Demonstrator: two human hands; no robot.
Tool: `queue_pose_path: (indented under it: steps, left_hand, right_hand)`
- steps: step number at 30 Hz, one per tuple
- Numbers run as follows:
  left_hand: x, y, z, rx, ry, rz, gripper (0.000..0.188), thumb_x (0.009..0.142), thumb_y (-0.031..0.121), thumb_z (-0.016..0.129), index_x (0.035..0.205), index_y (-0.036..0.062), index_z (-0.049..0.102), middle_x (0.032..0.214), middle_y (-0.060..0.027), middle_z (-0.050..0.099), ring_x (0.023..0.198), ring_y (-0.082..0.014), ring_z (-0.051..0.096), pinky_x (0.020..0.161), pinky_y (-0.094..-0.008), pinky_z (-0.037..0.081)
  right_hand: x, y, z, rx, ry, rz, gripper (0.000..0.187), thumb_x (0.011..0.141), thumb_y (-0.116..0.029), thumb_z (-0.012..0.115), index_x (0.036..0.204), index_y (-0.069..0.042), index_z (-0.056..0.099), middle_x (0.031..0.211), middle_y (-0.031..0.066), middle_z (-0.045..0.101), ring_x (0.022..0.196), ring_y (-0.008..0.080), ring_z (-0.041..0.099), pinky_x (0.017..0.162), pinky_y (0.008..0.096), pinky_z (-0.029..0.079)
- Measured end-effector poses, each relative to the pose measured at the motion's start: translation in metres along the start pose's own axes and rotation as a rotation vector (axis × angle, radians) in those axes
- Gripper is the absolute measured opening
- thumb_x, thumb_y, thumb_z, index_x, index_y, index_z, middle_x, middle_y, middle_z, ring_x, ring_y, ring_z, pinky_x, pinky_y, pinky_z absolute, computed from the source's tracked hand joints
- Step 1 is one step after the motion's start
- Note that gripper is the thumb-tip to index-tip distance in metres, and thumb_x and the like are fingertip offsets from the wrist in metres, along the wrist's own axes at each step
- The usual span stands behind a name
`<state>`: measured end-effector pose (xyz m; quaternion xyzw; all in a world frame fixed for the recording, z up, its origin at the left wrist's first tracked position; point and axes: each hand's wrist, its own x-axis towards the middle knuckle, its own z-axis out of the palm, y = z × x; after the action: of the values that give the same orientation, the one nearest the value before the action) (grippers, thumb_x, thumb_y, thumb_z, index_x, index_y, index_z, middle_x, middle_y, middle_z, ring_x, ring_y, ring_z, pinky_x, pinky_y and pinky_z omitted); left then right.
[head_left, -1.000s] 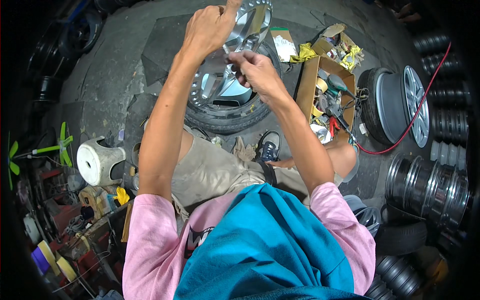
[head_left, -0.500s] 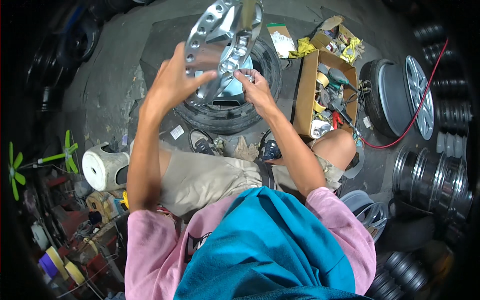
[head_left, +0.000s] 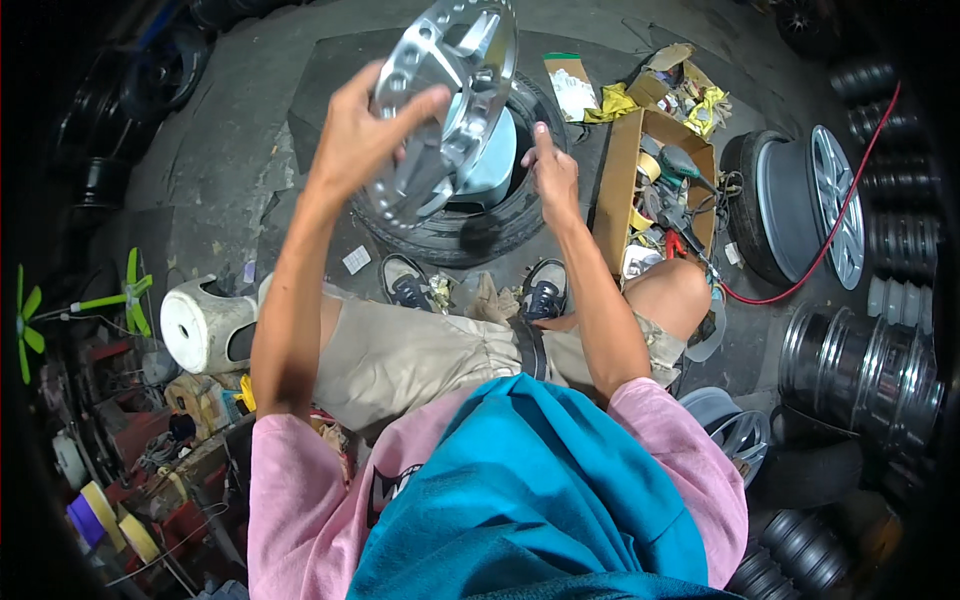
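- silver wheel centre (head_left: 448, 68), row of round holes along its edge: tilted, raised above flat-lying black tyre (head_left: 462, 248)
- left hand (head_left: 358, 135): clamped on wheel centre, thumb across near face, other fingers behind edge
- right hand (head_left: 552, 178): apart from wheel centre, over tyre's right side; one digit raised, others curled; anything small inside, cannot tell
- inside tyre: pale-blue rounded piece (head_left: 494, 168)
- to right, hemming in right arm: long cardboard box (head_left: 613, 195), packed with tools, red clip (head_left: 673, 243) near its near end
- beyond box: tyred wheel barrel (head_left: 790, 205), silver spoked wheel face (head_left: 842, 215), red hose (head_left: 800, 281) running across
- lower right: chrome wheel barrels (head_left: 850, 365), lying on their sides
- left: white round stool (head_left: 188, 328), just beside knee; green fan blades (head_left: 134, 290) farther out
- near edge of tyre: just beyond two sneakers (head_left: 405, 285), paper slip (head_left: 356, 260) alongside
- between tyre and box: narrow floor strip
- left of tyre: broad concrete floor (head_left: 215, 180), widest room for moving
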<state>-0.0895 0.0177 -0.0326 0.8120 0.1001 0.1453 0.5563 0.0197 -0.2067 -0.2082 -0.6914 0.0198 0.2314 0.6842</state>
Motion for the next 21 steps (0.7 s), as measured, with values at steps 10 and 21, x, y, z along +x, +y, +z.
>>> queue_pose_path:
  steps: [10,21]
  left_hand:
    - [0.091,0.027,0.009,0.383,0.046,-0.006,0.057,0.105,0.055,0.051,0.105,-0.0007,0.062,0.071,-0.0130,0.062,0.065,-0.0197,0.063,0.060,-0.0403,0.049]
    - [0.103,0.039,0.020,0.266,0.022,-0.073,0.063,0.107,0.062,0.040,0.102,0.0024,0.062,0.069,-0.0072,0.057,0.056,-0.0165,0.056,0.052,-0.0355,0.046]
  right_hand:
    - [0.048,0.011,-0.079,-0.321,0.076,-0.251,0.055,0.104,-0.048,0.051,0.124,0.000,0.070,0.098,0.0169,0.072,0.086,0.0286,0.065,0.081,0.0397,0.051]
    - [0.088,-0.166,-0.032,-0.984,0.002,-1.321,0.028,0.099,-0.028,0.063,0.117,-0.009,0.073,0.093,0.0156,0.064,0.084,0.0394,0.066,0.073,0.0458,0.052]
